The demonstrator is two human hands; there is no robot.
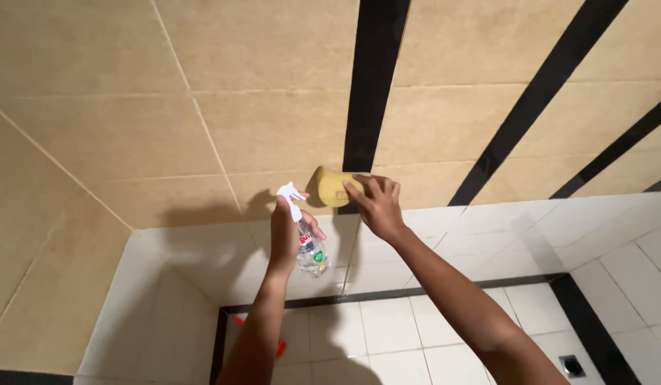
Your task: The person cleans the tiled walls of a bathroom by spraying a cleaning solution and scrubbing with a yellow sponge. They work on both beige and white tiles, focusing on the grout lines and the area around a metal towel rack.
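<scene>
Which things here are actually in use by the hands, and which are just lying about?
In use:
- yellow sponge, pressed to the tiled wall by the right hand
- clear spray bottle with white trigger, gripped in the left hand

Lying about:
- red object on the floor, mostly hidden by the left arm
- floor drain

— What are my hands doing?
— My left hand (285, 232) is gripping with fingers curled, arm reaching up. My right hand (377, 207) is pressing forward, fingers spread, arm stretching out nearly straight.
</scene>
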